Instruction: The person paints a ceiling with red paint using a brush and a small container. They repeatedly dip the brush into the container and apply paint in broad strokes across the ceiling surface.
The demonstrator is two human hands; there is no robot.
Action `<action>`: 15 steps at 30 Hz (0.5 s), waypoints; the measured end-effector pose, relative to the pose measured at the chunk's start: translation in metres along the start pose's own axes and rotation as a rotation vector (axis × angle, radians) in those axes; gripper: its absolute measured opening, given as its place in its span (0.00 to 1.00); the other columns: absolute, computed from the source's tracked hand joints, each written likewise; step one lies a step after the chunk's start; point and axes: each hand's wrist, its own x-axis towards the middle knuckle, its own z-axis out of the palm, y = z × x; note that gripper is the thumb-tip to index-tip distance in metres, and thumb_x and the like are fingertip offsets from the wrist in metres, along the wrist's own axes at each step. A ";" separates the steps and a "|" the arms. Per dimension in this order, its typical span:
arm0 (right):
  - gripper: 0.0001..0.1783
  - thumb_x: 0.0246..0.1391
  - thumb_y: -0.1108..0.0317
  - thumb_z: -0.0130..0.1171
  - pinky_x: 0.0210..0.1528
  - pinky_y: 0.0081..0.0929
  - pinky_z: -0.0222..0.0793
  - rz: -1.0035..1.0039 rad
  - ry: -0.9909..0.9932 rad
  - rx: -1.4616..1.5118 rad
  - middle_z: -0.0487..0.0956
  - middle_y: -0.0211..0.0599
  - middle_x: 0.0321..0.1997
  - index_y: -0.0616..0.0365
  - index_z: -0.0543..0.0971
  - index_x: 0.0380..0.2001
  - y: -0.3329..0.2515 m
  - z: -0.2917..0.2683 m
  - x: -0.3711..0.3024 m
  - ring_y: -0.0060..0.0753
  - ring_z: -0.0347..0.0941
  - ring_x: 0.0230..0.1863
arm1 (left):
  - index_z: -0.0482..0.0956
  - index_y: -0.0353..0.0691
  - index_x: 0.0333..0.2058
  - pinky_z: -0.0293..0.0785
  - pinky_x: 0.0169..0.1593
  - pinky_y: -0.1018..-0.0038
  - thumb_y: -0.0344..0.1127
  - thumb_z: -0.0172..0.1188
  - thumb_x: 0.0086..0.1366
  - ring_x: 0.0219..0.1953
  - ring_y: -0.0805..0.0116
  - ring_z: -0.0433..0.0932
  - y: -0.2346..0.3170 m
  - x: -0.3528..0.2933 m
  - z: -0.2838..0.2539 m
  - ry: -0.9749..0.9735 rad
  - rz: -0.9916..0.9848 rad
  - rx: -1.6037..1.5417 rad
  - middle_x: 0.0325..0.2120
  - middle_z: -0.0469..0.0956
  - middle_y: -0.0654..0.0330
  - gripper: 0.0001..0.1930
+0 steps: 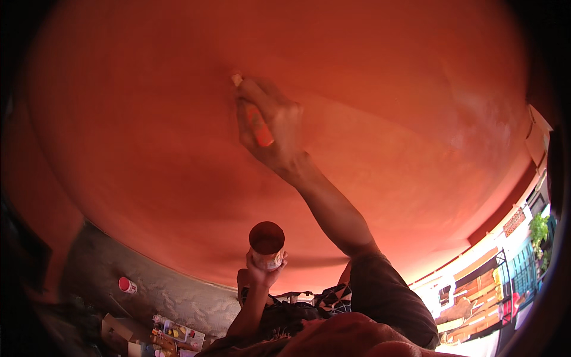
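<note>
My right hand is raised against a large red-orange painted wall. It grips a paintbrush with an orange handle; the pale brush tip touches the wall. Below, my left hand holds a small open can upright, its inside dark with paint. The two hands are well apart, the can lower and nearer my body.
A grey patterned floor lies below the wall. On it stand a small red-capped container, a cardboard box and several coloured packets. At the right, a bright balcony with a wooden bench and green plants.
</note>
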 end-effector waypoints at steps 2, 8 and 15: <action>0.11 0.51 0.80 0.63 0.30 0.30 0.75 0.051 0.114 0.033 0.81 0.40 0.37 0.61 0.78 0.40 0.025 -0.024 -0.009 0.38 0.80 0.32 | 0.73 0.42 0.53 0.74 0.40 0.60 0.63 0.52 0.64 0.43 0.47 0.73 0.004 0.001 -0.004 -0.019 0.006 0.044 0.46 0.75 0.53 0.31; 0.06 0.57 0.76 0.61 0.49 0.26 0.70 0.421 0.487 -0.080 0.81 0.35 0.39 0.66 0.78 0.38 0.055 -0.160 -0.066 0.26 0.75 0.42 | 0.71 0.42 0.57 0.77 0.43 0.60 0.61 0.53 0.65 0.48 0.47 0.75 0.006 0.002 -0.007 -0.021 -0.025 0.081 0.47 0.76 0.53 0.32; 0.05 0.60 0.81 0.56 0.47 0.32 0.76 0.276 0.503 -0.504 0.83 0.42 0.42 0.66 0.80 0.37 0.045 -0.175 -0.077 0.35 0.79 0.44 | 0.70 0.42 0.58 0.79 0.46 0.59 0.61 0.55 0.64 0.50 0.47 0.77 0.000 0.006 0.001 -0.099 -0.077 0.053 0.47 0.77 0.51 0.33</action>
